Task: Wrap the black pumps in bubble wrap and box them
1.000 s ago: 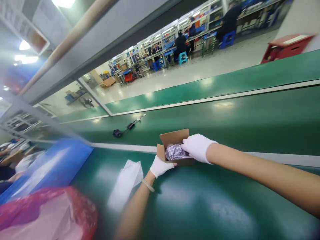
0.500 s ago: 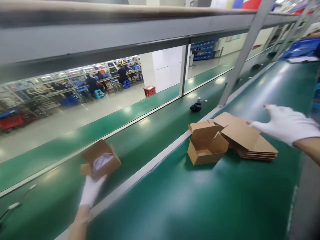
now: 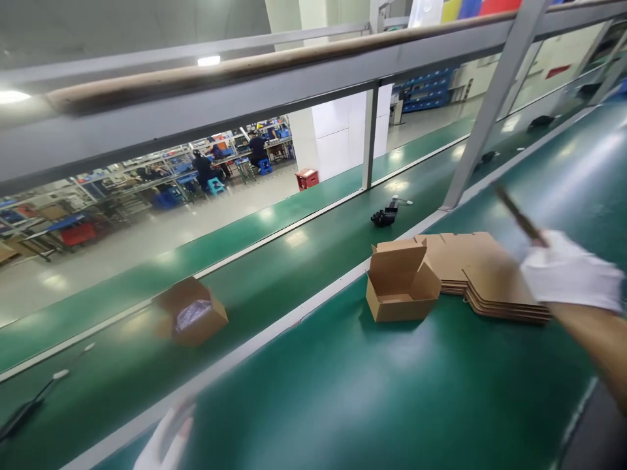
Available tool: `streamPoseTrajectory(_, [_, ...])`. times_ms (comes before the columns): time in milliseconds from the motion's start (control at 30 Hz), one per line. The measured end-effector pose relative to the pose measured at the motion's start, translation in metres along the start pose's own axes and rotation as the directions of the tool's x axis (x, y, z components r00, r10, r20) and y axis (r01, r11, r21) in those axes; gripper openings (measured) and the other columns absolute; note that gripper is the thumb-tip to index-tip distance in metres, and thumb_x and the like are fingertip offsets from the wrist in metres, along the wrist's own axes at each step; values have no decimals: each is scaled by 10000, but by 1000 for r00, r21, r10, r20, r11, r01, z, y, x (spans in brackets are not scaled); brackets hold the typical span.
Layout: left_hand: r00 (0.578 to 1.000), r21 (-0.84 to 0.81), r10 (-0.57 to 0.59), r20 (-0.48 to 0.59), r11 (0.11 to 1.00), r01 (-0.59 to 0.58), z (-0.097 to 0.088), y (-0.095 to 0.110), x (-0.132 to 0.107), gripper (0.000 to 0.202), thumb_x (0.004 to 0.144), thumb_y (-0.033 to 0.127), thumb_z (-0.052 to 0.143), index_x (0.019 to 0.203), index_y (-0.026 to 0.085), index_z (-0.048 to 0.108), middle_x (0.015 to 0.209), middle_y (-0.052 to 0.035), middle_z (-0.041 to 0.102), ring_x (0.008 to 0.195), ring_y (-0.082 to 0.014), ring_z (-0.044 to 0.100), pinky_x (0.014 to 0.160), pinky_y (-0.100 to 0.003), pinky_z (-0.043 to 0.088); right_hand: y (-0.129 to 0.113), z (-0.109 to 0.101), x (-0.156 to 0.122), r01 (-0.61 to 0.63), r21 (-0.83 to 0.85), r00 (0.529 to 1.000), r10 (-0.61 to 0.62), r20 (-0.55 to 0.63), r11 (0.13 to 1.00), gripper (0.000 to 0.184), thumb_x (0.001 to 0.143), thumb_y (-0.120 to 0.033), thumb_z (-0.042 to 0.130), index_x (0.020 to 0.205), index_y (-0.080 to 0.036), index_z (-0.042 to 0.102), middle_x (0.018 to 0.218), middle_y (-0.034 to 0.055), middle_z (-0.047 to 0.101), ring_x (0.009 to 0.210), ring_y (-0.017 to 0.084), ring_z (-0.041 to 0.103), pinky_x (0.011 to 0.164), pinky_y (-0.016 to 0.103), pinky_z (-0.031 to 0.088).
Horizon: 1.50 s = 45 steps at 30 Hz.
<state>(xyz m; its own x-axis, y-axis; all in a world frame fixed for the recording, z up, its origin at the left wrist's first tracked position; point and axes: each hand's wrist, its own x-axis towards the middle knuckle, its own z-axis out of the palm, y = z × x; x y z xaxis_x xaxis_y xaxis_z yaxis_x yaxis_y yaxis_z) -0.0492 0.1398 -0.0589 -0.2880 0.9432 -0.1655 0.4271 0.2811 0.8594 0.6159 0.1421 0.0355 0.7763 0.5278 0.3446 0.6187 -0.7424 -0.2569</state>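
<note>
My right hand [image 3: 571, 267], in a white glove, is closed on a flat cardboard box blank [image 3: 518, 217], seen nearly edge-on and blurred. Below and left of it lies a stack of flat cardboard blanks [image 3: 470, 254]. An opened cardboard box [image 3: 399, 287] stands against that stack with its lid up. At the lower left, my gloved left hand [image 3: 166, 434] is by the pale divider rail, fingers apart and holding nothing; the frame cuts off part of it. Beyond the rail sits another open box [image 3: 208, 323] with a clear plastic-wrapped item [image 3: 192, 314] inside.
A black device with a cable [image 3: 385, 217] lies on the middle belt; another dark item with a cable [image 3: 22, 418] is at lower left. A slanted metal post [image 3: 490, 117] and a long overhead rail [image 3: 304, 72] frame the line. People sit at far benches.
My left hand has let go of the box holding the wrapped item and drawn back toward me. My right hand has closed on a blank and lifted it off the stack.
</note>
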Motion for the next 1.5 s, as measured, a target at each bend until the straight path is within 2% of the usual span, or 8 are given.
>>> streamPoseTrajectory(67, [995,-199,51,86,979,-33,18,33,-19,720,630,696,662,1194,252,607,1314,-62,606,1263,-386,500,1099,-508,399,-6,-31,-24,239,132,917,-179,-356,962,471,961,-301,368,1404,-155,438,1260,203,586,1147,336,570,829,404,470])
streamPoseTrajectory(133, [964,-498,175,202,866,-53,38,69,-38,773,663,751,600,1251,251,562,1389,-84,540,1279,-379,487,1062,-521,434,-25,-55,-67,752,94,536,-522,-663,652,578,855,-148,537,1423,-173,430,1373,163,513,1237,300,508,984,392,442])
streamPoseTrajectory(333, [960,-640,162,230,768,23,64,106,-74,798,684,684,647,1312,214,498,1318,-123,592,1171,-370,577,940,-482,521,-88,-48,-239,871,285,-284,-883,-373,-400,421,859,-193,509,1275,-169,568,1366,85,536,1276,267,469,1046,456,435])
streamPoseTrajectory(400, [975,-633,158,153,773,-26,55,87,-83,681,711,434,749,1292,191,492,1288,-117,613,1148,-328,598,953,-422,515,-96,-27,-267,793,443,-271,-893,-360,-420,595,884,-476,521,1374,-140,473,1442,142,438,1301,329,431,993,491,474])
streamPoseTrajectory(567, [961,-624,178,211,781,-8,43,43,-113,533,767,411,703,1191,135,535,1199,-141,650,1057,-293,640,917,-391,516,-123,16,-285,524,849,395,-902,-175,65,643,977,-482,351,1527,-227,138,1440,173,431,1256,312,490,926,501,510])
streamPoseTrajectory(900, [970,-316,141,198,946,-73,44,35,-119,618,831,630,509,1200,135,542,1245,-133,601,1185,-310,539,1056,-416,384,-116,-14,-373,560,822,450,-797,-404,-100,761,813,-70,545,1475,-357,303,1523,10,301,1292,372,422,890,537,514])
streamPoseTrajectory(1333, [975,-393,22,220,917,68,50,18,-180,776,891,629,404,1507,199,212,1544,-114,307,1424,-293,292,1195,-435,188,-150,-22,-343,572,719,-332,-913,-238,-395,119,868,-304,512,852,-205,575,657,-25,623,575,172,606,907,472,438])
streamPoseTrajectory(1500, [928,-193,174,330,974,-114,35,22,-189,788,754,653,607,1411,253,438,1547,-111,296,1385,-347,345,1165,-472,239,-144,-17,-346,477,798,-453,-881,-135,-367,113,867,-284,528,776,-246,583,651,-42,640,567,182,621,918,476,484])
